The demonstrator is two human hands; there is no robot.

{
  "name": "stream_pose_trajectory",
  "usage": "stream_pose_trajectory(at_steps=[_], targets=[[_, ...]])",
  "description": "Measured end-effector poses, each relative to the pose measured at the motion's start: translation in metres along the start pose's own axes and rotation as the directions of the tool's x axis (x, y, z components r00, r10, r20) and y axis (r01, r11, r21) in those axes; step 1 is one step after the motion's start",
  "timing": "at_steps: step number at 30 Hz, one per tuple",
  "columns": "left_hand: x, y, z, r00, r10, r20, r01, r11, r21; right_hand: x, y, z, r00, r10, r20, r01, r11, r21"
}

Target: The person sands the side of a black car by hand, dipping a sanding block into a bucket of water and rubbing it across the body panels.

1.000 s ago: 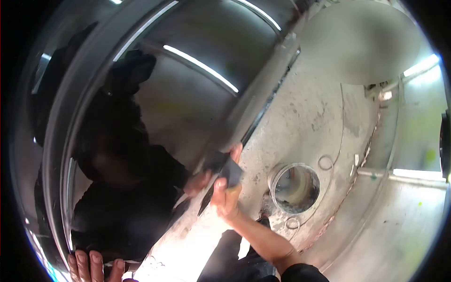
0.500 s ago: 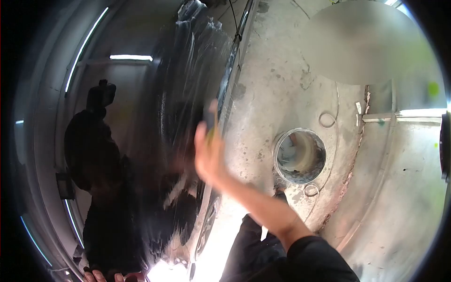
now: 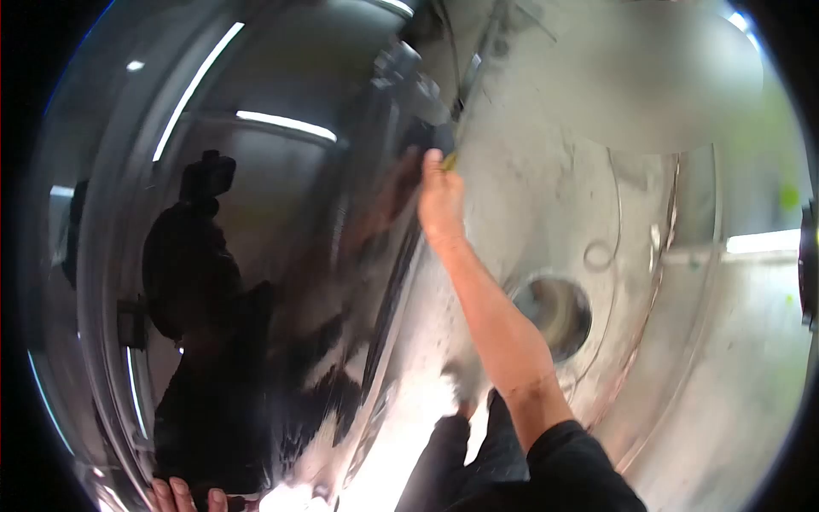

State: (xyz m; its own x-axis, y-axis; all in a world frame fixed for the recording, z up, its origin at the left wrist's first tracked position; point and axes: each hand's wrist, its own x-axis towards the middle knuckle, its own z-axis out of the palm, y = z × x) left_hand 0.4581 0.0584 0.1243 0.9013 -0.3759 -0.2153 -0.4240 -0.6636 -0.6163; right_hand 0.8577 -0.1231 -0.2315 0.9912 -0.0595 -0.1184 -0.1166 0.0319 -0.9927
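Note:
A glossy black car panel (image 3: 281, 213) fills the left side, with wet, whitish streaks near its top and lower edge. My right hand (image 3: 441, 200) reaches up to the panel's right edge. It grips a small dark flat pad (image 3: 438, 138) with a yellow-green part showing by the fingers; motion blur hides its exact kind. The pad appears to be against the panel, near a shiny wet patch (image 3: 409, 72). At the bottom left, the fingertips of my left hand (image 3: 183, 495) lie apart along the panel; the rest of that hand is out of view.
A round metal bucket (image 3: 554, 316) stands on the concrete floor (image 3: 529, 205), partly behind my right forearm. A thin looped cord (image 3: 600, 254) runs along the floor beyond it. My legs (image 3: 444, 461) are below. The panel mirrors ceiling lights and my dark outline.
My right hand has moved up and to the right with the pad, along the panel's edge. The view has shifted and blurred slightly. My left fingertips stay at the bottom left.

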Motion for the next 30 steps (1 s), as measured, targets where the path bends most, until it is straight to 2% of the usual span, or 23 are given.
stream_pose_trajectory(at_steps=[1,3,4,6,7,10,11,14,16,18,21,23,24,27,29,30], targets=[[0.002,-0.001,0.004,0.999,-0.014,-0.042,0.013,1.0,-0.013,0.016,0.006,0.001,1.0,-0.022,0.014,0.02,0.992,0.123],[0.006,-0.005,0.004,0.997,-0.021,-0.076,0.02,1.0,-0.01,-0.011,-0.003,-0.002,0.991,0.078,0.112,-0.063,0.989,-0.133],[0.005,-0.007,0.002,0.998,-0.028,-0.059,0.027,0.999,-0.017,-0.05,-0.002,0.009,0.995,-0.094,0.042,0.096,0.994,-0.052],[0.003,-0.01,-0.003,0.999,-0.033,-0.025,0.033,0.999,-0.029,-0.123,-0.004,0.015,0.953,-0.302,0.026,0.3,0.952,0.067],[0.001,-0.009,-0.005,0.999,-0.036,-0.008,0.036,0.999,-0.037,-0.139,-0.01,0.014,0.933,-0.348,0.093,0.338,0.935,0.11],[-0.005,-0.005,0.001,0.998,-0.048,0.03,0.05,0.997,-0.055,-0.071,0.009,0.01,0.995,-0.081,0.062,0.067,0.977,0.202],[-0.005,-0.005,0.0,0.998,-0.051,0.041,0.053,0.997,-0.059,-0.035,-0.004,0.005,0.994,-0.06,0.088,0.037,0.97,0.241],[-0.003,-0.01,-0.005,0.999,-0.042,0.024,0.043,0.999,-0.022,-0.02,-0.028,0.001,0.994,-0.012,0.108,-0.021,0.954,0.298],[-0.002,-0.013,-0.005,0.999,-0.031,0.011,0.031,1.0,0.003,-0.057,-0.051,-0.001,0.988,0.092,0.122,-0.105,0.989,0.106],[-0.002,-0.014,-0.002,1.0,-0.016,-0.011,0.016,1.0,0.014,-0.095,-0.032,0.019,0.988,-0.154,-0.01,0.153,0.972,0.181],[-0.002,-0.012,0.0,1.0,-0.008,-0.016,0.008,1.0,0.026,-0.055,-0.018,0.014,0.982,-0.184,-0.042,0.189,0.969,0.158],[-0.002,-0.01,0.001,1.0,-0.008,-0.013,0.008,0.999,0.036,-0.016,-0.027,-0.001,0.992,0.021,0.125,-0.037,0.991,0.129],[-0.002,-0.009,0.001,1.0,-0.013,-0.009,0.014,0.999,0.036,-0.002,-0.033,-0.001,0.989,0.034,0.147,-0.054,0.989,0.136],[-0.001,-0.011,0.0,1.0,-0.025,-0.019,0.026,0.999,0.032,-0.044,-0.036,0.009,0.997,-0.051,0.05,0.042,0.985,0.166],[-0.001,-0.011,0.002,0.999,-0.03,-0.041,0.031,0.999,0.021,-0.084,-0.028,0.019,0.987,-0.142,-0.077,0.149,0.984,0.101],[-0.002,-0.01,0.0,0.999,-0.039,-0.025,0.039,0.999,0.014,-0.079,-0.03,0.017,0.99,-0.139,-0.022,0.141,0.985,0.095]])
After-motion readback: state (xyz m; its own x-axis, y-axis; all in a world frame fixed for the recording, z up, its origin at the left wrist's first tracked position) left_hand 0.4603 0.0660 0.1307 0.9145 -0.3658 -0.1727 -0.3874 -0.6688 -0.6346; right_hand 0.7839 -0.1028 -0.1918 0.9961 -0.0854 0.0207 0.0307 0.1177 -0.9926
